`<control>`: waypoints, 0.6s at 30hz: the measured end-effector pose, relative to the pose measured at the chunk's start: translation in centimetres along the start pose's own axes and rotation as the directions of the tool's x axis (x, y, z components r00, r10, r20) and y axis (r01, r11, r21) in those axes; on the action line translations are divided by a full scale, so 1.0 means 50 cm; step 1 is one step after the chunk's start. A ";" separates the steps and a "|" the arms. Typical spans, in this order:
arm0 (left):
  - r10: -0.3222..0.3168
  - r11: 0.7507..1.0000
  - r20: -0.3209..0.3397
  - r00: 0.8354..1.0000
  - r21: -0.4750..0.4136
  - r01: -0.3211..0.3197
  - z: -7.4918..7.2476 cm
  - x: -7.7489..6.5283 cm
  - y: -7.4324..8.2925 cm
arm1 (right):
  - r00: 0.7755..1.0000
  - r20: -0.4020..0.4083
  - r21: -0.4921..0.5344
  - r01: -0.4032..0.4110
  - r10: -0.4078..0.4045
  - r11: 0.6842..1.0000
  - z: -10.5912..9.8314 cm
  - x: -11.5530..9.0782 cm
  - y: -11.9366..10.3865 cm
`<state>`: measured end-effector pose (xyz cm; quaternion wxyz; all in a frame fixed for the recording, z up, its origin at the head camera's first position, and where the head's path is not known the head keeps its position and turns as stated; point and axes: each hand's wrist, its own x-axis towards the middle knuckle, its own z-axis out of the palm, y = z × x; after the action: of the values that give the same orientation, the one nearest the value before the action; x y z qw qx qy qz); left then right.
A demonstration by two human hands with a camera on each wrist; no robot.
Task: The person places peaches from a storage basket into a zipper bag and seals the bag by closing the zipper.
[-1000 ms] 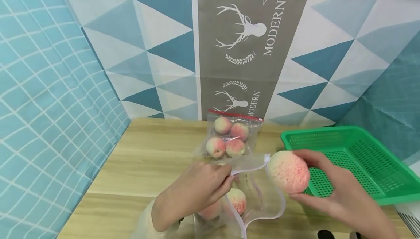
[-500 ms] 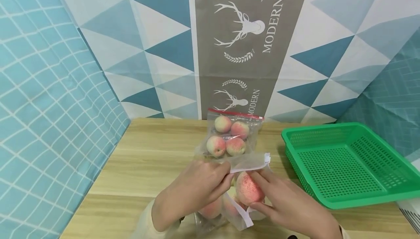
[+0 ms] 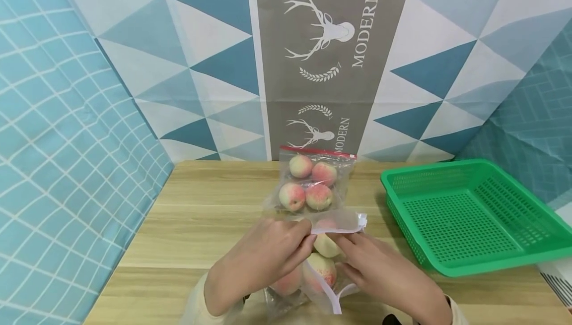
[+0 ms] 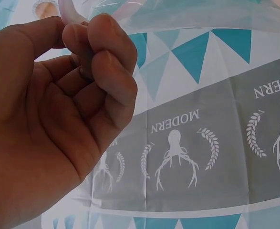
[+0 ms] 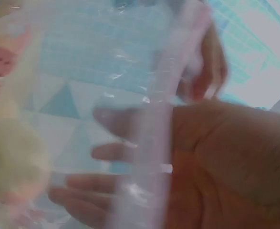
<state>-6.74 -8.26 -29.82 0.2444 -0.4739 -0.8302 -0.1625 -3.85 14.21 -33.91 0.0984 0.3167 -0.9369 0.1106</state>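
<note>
My left hand pinches the white rim of a clear zip bag, and its fingers are curled in the left wrist view. Several peaches lie in the bag, among them a pale peach and a red-speckled peach. My right hand reaches into the bag's mouth, its fingertips beside the pale peach. The right wrist view is blurred; there the fingers are spread and relaxed behind the bag's film, apart from the pale peach.
Behind the hands lies a red-topped zip bag holding several peaches. A green plastic basket stands at the right of the wooden table. Patterned cloth hangs along the back, with a blue checked sheet at the left.
My right hand has moved left from beside the basket with a peach, put it into the bag and let go. The left hand has kept its hold on the rim.
</note>
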 end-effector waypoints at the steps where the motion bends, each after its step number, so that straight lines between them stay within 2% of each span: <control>1: 0.000 1.000 -0.001 1.000 -0.007 0.000 0.000 0.000 -0.001 | 1.000 0.022 0.033 -0.002 0.001 0.999 -0.012 -0.006 0.001; 3: -0.009 1.000 0.000 1.000 -0.020 0.009 0.001 0.000 -0.004 | 1.000 0.030 0.111 -0.007 0.003 0.994 -0.035 -0.017 0.007; 6: -0.030 0.999 0.004 1.000 -0.034 0.030 0.002 0.000 -0.008 | 0.998 -0.065 0.205 0.002 0.011 0.979 -0.064 -0.027 0.026; 8: -0.036 0.999 0.005 0.999 -0.036 0.037 0.003 0.000 -0.010 | 0.988 -0.155 0.206 0.016 0.016 0.978 -0.076 -0.031 0.046; 10: -0.039 0.999 0.002 0.999 -0.028 0.039 0.001 -0.002 -0.011 | 0.981 -0.193 0.193 0.025 0.013 0.981 -0.083 -0.030 0.066; 11: -0.034 0.999 -0.002 0.999 -0.024 0.034 0.000 -0.003 -0.011 | 0.986 -0.166 0.186 0.013 0.018 0.982 -0.084 -0.030 0.076; 13: -0.031 0.999 -0.004 1.000 -0.021 0.031 0.000 -0.004 -0.010 | 0.998 -0.066 0.222 0.036 -0.022 0.974 -0.080 -0.028 0.095; 16: -0.038 0.999 0.015 0.999 -0.011 0.038 0.002 -0.004 -0.006 | 0.988 0.106 0.377 0.062 -0.109 0.924 -0.061 -0.019 0.124; 18: -0.032 0.999 0.035 0.999 0.009 0.032 0.006 -0.003 -0.001 | 0.980 0.146 0.478 0.053 -0.139 0.877 -0.045 -0.008 0.141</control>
<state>-6.79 -8.21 -30.14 0.2290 -0.4624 -0.8425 -0.1546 -7.59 20.50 -32.90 -0.0591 0.3859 -0.8698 0.3018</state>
